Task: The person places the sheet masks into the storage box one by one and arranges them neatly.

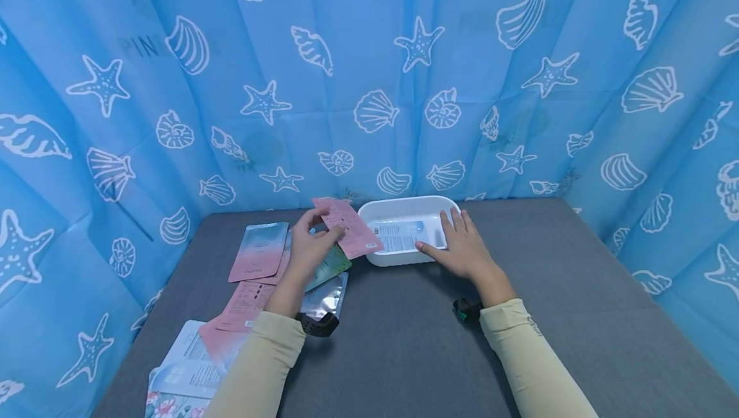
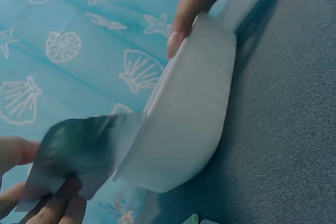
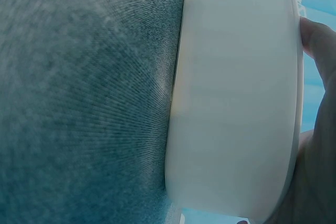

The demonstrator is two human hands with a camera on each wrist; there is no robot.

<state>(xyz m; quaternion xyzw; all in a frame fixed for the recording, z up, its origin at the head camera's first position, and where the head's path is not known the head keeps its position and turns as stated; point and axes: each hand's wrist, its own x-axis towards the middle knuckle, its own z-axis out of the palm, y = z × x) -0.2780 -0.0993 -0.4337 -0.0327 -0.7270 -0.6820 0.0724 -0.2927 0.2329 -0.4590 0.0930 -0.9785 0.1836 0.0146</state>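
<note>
My left hand (image 1: pixel 308 242) pinches a pink face mask sachet (image 1: pixel 356 233) by its left side. The sachet is tilted, and its right end overlaps the left rim of a white oval tub (image 1: pixel 404 258). In the left wrist view the sachet's silvery back (image 2: pixel 89 145) shows, its far end at the tub's rim. Inside the tub lies a pale blue and white sachet (image 1: pixel 395 236) with printed text. My right hand (image 1: pixel 462 245) rests on the tub's right side with fingers extended, its thumb (image 3: pixel 317 40) at the rim in the right wrist view.
Left of the tub, several sachets lie spread on the grey table: a pink and blue one (image 1: pixel 260 252), a green one (image 1: pixel 329 269), a silver one (image 1: pixel 324 297), and a pile (image 1: pixel 187 367) nearer the front. A blue shell-print curtain (image 1: pixel 358 84) hangs behind the table.
</note>
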